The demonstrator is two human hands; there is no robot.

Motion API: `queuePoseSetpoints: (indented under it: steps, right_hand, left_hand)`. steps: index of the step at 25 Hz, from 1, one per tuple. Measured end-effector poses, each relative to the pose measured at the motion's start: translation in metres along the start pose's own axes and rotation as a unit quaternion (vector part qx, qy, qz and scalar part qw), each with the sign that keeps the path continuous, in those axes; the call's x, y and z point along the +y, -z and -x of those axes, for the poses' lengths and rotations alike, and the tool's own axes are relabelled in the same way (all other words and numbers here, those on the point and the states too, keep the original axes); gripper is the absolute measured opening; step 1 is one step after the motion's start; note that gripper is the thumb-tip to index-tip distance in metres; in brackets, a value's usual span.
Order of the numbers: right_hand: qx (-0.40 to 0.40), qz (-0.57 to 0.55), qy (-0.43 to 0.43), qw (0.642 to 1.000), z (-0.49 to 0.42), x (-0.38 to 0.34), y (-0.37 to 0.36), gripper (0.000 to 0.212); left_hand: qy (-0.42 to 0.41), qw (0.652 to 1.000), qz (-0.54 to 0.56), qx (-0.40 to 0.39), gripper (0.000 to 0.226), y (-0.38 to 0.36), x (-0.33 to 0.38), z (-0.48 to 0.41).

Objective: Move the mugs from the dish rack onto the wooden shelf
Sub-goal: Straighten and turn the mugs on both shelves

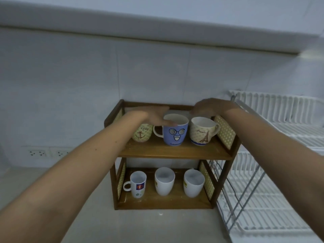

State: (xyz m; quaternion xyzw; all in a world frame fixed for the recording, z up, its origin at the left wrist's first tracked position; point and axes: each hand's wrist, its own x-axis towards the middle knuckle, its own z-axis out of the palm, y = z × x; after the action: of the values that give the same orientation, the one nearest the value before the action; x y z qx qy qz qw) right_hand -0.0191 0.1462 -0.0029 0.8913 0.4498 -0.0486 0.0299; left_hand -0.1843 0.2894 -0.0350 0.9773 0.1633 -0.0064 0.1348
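Note:
A two-tier wooden shelf (175, 152) stands on the counter. Its top board carries a green anchor mug (141, 135), a blue mug with a spiral-eyed face (175, 131) and a cream Paris mug (202, 132). Three white mugs stand on the lower board: one with a logo (137, 184), a plain one (164, 180) and another (193, 182). My left hand (154, 115) hovers flat over the anchor mug, its thumb at the blue mug's rim. My right hand (210, 106) floats above the Paris mug, fingers spread, holding nothing.
A white wire dish rack (273, 172) stands just right of the shelf; no mugs show in its visible tiers. Tiled wall lies behind, with power sockets (37, 153) low on the left. Pale countertop (140, 225) spreads in front of the shelf.

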Motion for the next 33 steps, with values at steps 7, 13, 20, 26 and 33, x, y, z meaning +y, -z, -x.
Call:
queuePoseSetpoints:
  steps: [7, 13, 20, 26, 33]
  right_hand:
    - [-0.072, 0.007, 0.051, 0.996, 0.018, 0.021, -0.018, 0.070]
    - [-0.077, -0.028, 0.040, 0.996, 0.035, 0.029, -0.005, 0.060]
    - [-0.054, 0.127, -0.054, 0.989, 0.026, 0.021, -0.018, 0.088]
    - [-0.078, 0.107, -0.034, 0.991, 0.027, 0.029, -0.013, 0.102]
    - [-0.079, 0.124, -0.018, 0.989, 0.024, 0.025, -0.007, 0.098]
  left_hand:
    - [0.007, 0.999, -0.033, -0.009, 0.070, -0.013, 0.026, -0.026]
    - [0.005, 0.999, -0.031, 0.005, 0.075, -0.018, 0.025, -0.026]
    - [0.012, 0.999, -0.049, 0.013, 0.077, -0.022, 0.022, -0.029]
    - [0.016, 0.999, -0.046, 0.010, 0.080, -0.022, 0.023, -0.031]
    - [0.032, 0.997, -0.067, 0.008, 0.075, -0.021, 0.026, -0.030]
